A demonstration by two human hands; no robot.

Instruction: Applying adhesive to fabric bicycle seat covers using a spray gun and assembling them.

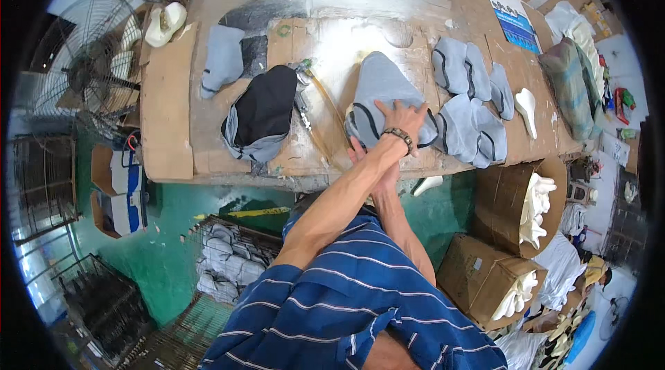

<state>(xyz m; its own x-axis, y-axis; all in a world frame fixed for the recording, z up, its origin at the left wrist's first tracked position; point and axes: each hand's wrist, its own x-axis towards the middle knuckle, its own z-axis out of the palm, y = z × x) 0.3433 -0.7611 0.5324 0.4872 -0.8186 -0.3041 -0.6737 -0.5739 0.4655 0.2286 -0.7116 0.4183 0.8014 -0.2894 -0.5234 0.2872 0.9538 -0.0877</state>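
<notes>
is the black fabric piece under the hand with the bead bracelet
No, the hand with the bead bracelet presses on a grey fabric shoe upper, while the black fabric piece lies apart to its left on the cardboard-covered table.

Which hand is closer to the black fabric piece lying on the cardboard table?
Left. The left hand sits at the grey fabric piece's near edge, closer to the black fabric piece; the right hand presses farther away.

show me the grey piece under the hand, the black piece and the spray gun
grey piece [379,86]: head view, on its bare upper middle, above the hand.
black piece [267,103]: head view, on the middle of its black face.
spray gun [303,89]: head view, on its metal body beside the black piece.
</notes>
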